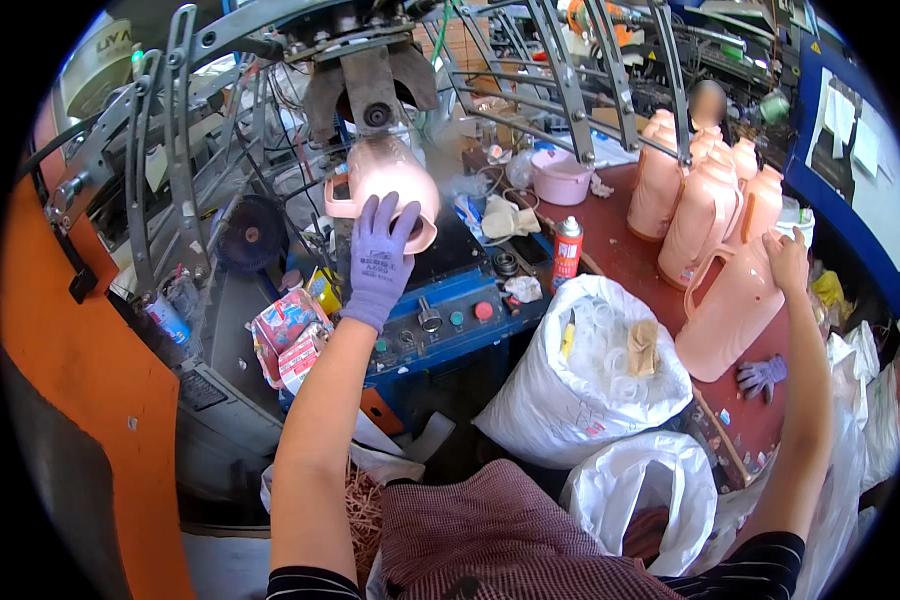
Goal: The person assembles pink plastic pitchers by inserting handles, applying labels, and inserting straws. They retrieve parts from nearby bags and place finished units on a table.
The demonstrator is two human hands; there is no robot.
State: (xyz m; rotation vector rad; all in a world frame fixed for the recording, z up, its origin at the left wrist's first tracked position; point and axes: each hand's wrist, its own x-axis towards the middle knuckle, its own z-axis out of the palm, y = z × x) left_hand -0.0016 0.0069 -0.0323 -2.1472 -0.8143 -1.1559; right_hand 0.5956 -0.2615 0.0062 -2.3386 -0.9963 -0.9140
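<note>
The left hand (pixel 378 268), fingers part-spread, lay on a pink jug (pixel 388 172) below the machine (pixel 370 98), its grip unclear; the right hand (pixel 789 264) curled round the top of another jug (pixel 735 305), tilted at the red table (pixel 610 245). Both seemed light, stiff, slick, best held by handles.

A red-brown table (pixel 610 240) carries a cluster of pink handled jugs (pixel 698 222); a lidless pink tub (pixel 562 180) sits toward its far left side, and a purple glove (pixel 761 377) lies near its closer end.
</note>
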